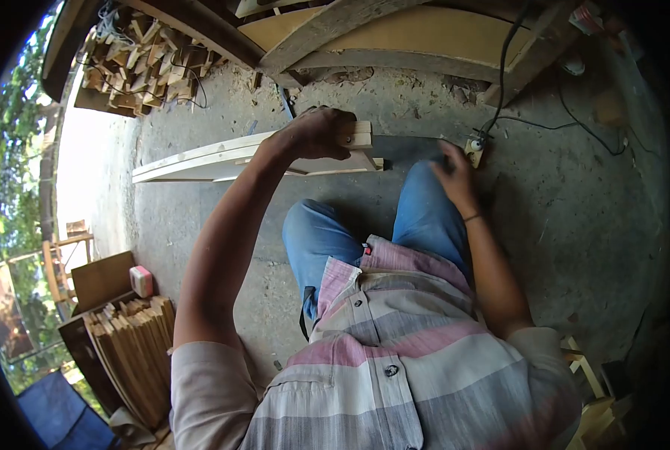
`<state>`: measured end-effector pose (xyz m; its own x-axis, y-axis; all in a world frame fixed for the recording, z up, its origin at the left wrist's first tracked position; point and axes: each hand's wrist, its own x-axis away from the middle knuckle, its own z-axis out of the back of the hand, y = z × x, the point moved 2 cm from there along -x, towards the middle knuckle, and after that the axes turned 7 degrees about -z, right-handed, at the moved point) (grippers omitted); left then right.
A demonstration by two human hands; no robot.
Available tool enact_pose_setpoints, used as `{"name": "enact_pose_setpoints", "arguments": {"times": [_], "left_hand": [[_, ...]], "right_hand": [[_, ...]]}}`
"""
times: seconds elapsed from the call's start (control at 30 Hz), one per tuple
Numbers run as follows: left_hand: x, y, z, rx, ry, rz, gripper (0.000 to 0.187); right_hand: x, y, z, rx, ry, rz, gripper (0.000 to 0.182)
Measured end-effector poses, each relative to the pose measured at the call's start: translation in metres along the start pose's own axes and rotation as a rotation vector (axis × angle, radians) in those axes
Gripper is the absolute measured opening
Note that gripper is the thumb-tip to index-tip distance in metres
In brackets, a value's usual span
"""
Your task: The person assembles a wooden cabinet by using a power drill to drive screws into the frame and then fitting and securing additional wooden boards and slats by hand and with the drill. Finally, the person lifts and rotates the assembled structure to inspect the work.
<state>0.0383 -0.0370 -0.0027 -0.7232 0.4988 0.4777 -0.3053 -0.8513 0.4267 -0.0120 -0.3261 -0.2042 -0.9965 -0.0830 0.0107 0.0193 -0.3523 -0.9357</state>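
A long, pale wooden frame (207,159) stands on its edge on the concrete floor, tapering away to the left. My left hand (318,133) is closed over the top of its right end, fingers bent down over the wood. A screw or bolt head shows in the frame end just beside those fingers. Above my knee, my right hand (453,178) is slightly blurred, its thumb and fingers apart with nothing visible in them. Close beyond its fingertips sits a small power socket block (474,148) with a white plug in it.
Black cables (503,82) run from the socket up and off to the right. A large wooden structure (395,60) spans the far side. Wood offcuts (143,64) are heaped at upper left. Stacked boards (132,352) lean at lower left. Sawdust and scraps litter the concrete floor (545,195).
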Motion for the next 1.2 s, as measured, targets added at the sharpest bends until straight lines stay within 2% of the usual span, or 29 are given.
{"name": "enact_pose_setpoints", "arguments": {"times": [0.03, 0.1, 0.13, 0.2, 0.33, 0.43, 0.5, 0.63, 0.7, 0.73, 0.8, 0.97, 1.07, 1.13, 1.2], "left_hand": [[0.004, 0.003, 0.002, 0.012, 0.027, -0.009, 0.062], [0.010, 0.005, 0.005, 0.058, 0.059, -0.022, 0.058], [0.012, 0.005, 0.005, 0.049, 0.067, -0.025, 0.058], [0.017, 0.002, 0.003, 0.077, 0.113, -0.063, 0.056], [0.018, -0.006, 0.000, 0.030, 0.077, -0.137, 0.054], [0.020, -0.004, 0.004, 0.071, 0.065, -0.243, 0.055], [0.022, -0.002, 0.003, 0.071, 0.087, -0.220, 0.054], [0.027, 0.002, 0.002, 0.081, 0.147, -0.160, 0.053], [0.029, 0.002, 0.004, 0.063, 0.124, -0.191, 0.055], [0.030, 0.002, 0.007, 0.042, 0.098, -0.222, 0.057], [0.039, 0.005, 0.015, 0.051, 0.097, -0.196, 0.058], [0.049, 0.010, 0.024, 0.047, 0.083, -0.127, 0.059], [0.038, 0.003, 0.012, 0.043, 0.099, -0.162, 0.057], [0.034, 0.001, 0.007, 0.040, 0.141, -0.281, 0.055], [0.030, 0.000, -0.001, 0.070, 0.123, -0.264, 0.054]], "right_hand": [[-0.009, -0.058, -0.016, -0.059, -0.127, 0.053, 0.059], [-0.025, -0.100, -0.055, -0.202, -0.282, 0.280, 0.059], [-0.030, -0.112, -0.066, -0.201, -0.276, 0.291, 0.059], [-0.035, -0.123, -0.089, -0.318, -0.486, 0.167, 0.055], [-0.036, -0.115, -0.098, -0.220, -0.423, 0.229, 0.050], [-0.032, -0.113, -0.097, -0.304, -0.451, 0.152, 0.045], [-0.033, -0.111, -0.100, -0.263, -0.424, 0.243, 0.044], [-0.035, -0.109, -0.106, -0.212, -0.409, 0.291, 0.047], [-0.035, -0.116, -0.108, -0.254, -0.541, 0.260, 0.050], [-0.033, -0.124, -0.106, -0.254, -0.542, 0.263, 0.050], [-0.024, -0.140, -0.105, -0.502, -0.611, 0.139, 0.050], [-0.023, -0.149, -0.110, -0.516, -0.611, 0.125, 0.053], [-0.022, -0.135, -0.111, -0.455, -0.605, 0.096, 0.054], [-0.021, -0.132, -0.108, -0.444, -0.584, 0.103, 0.054], [-0.018, -0.127, -0.105, -0.602, -0.661, -0.041, 0.054]]}}
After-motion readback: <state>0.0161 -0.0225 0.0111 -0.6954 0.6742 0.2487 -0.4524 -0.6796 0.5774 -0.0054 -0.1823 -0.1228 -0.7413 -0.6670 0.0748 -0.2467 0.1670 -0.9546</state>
